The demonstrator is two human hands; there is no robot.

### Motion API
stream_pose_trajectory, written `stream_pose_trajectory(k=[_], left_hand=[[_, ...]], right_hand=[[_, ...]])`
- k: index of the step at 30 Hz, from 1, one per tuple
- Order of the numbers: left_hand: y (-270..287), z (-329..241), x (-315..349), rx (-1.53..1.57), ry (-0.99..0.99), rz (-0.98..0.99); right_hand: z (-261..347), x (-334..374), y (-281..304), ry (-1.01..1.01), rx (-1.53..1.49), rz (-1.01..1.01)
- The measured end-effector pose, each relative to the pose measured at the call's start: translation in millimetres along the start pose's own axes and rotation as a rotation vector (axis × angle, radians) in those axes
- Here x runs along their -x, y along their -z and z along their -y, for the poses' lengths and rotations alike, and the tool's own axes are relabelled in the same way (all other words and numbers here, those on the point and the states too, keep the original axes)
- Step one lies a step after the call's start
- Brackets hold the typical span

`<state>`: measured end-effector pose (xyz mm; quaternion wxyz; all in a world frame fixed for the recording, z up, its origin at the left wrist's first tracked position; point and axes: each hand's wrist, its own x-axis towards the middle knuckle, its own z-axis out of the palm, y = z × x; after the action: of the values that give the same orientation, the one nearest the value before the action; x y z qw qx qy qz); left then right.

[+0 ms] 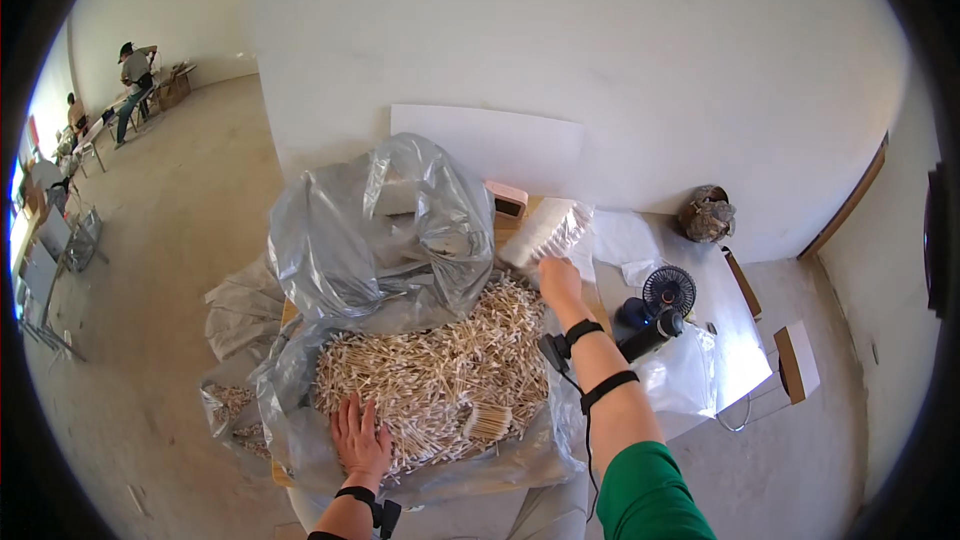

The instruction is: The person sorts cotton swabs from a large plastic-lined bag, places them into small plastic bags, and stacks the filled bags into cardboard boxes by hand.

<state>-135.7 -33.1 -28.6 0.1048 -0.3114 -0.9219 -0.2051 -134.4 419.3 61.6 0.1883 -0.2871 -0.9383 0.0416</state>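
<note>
A big heap of cotton swabs (430, 370) with pale wooden-coloured sticks and white tips lies on grey plastic sheeting in front of me. My left hand (360, 437) rests on the heap's near left edge, fingers stretched out and holding nothing. Beyond the heap's far right corner, my right hand (560, 282) is closed at the near edge of a stack of clear plastic bags (565, 225), seemingly pinching one; the fingertips are partly hidden. A neat bundle of aligned swabs (488, 422) sits on the heap's near right part.
A large grey plastic bag (385, 225) bulges behind the heap. On the right-hand table (735, 340) stand a small black fan (669, 290), a dark bottle (652, 334) and a wrapped round container (707, 214). A pink device (507, 200) is near the wall. Another person (137, 80) works far left.
</note>
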Motion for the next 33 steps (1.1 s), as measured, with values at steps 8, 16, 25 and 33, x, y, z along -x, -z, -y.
stream_pose_trajectory(k=[8,16,25,33], left_hand=[[11.5,-3.4,-5.4,0.036,0.038,0.010],[5.6,5.5,-0.5,0.047,0.033,0.026],[-2.4,-0.6,-7.6,0.064,0.029,0.052],[5.7,6.5,-4.3,0.076,0.026,0.074]], right_hand=[[26.6,3.3,15.1,-0.043,-0.246,-0.099],[145.8,-26.7,10.4,0.288,-0.488,-0.076],[207.9,-57.4,-99.2,0.512,-0.209,0.159],[168.5,-70.8,-91.8,0.118,-0.243,0.254]])
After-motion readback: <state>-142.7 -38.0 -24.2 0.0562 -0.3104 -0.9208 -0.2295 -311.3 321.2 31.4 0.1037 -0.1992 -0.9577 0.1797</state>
